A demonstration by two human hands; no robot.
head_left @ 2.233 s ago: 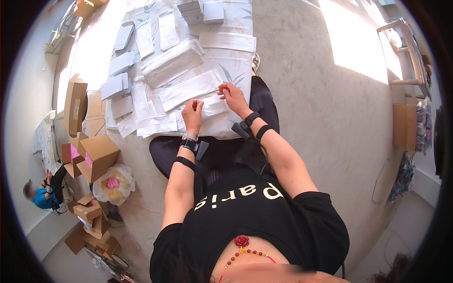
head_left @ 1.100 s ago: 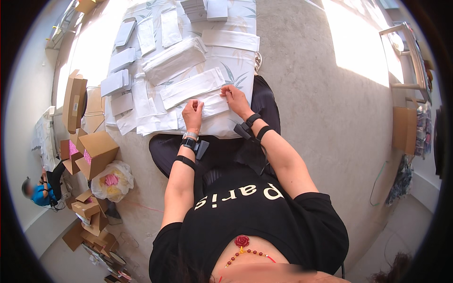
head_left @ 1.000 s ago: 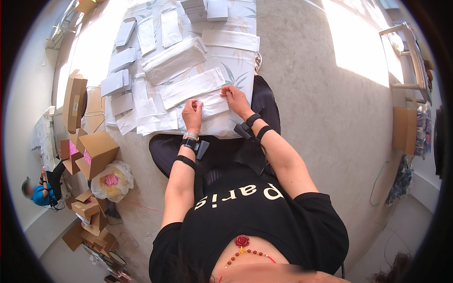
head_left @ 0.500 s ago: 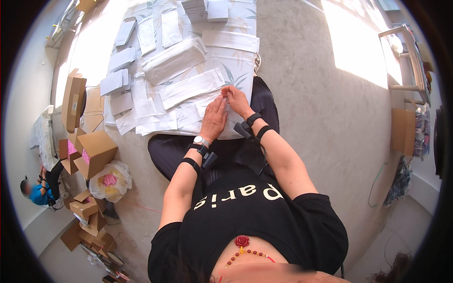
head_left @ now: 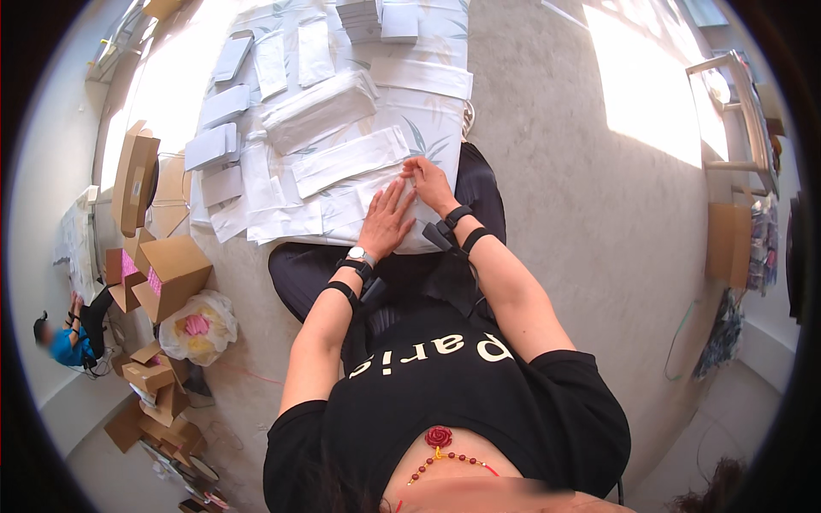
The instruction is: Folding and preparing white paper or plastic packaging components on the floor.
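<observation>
My left hand (head_left: 385, 224) lies flat with its fingers spread, palm down on a white flat piece (head_left: 369, 190) at the table's near edge. Just right of it, my right hand (head_left: 430, 184) has its fingers bent and drawn together at that piece's right end; what they pinch, if anything, is too small to make out. A long white flat strip (head_left: 349, 161), like a folded sleeve, rests right beyond my hands. Farther off is a thick pile of similar white strips (head_left: 321, 111).
The table has a leaf-patterned white cover (head_left: 432, 111). Stacks of white cards or small boxes (head_left: 212, 147) line its left side, with grey-white stacks (head_left: 359, 19) at the far end. Open cardboard boxes (head_left: 175, 274) and a plastic bag (head_left: 199, 327) stand on the floor at left. Another person (head_left: 73, 342) sits beyond.
My left hand has shifted slightly left and down, and its fingers have spread apart. My right hand stays nearly in place with its fingers still bent.
</observation>
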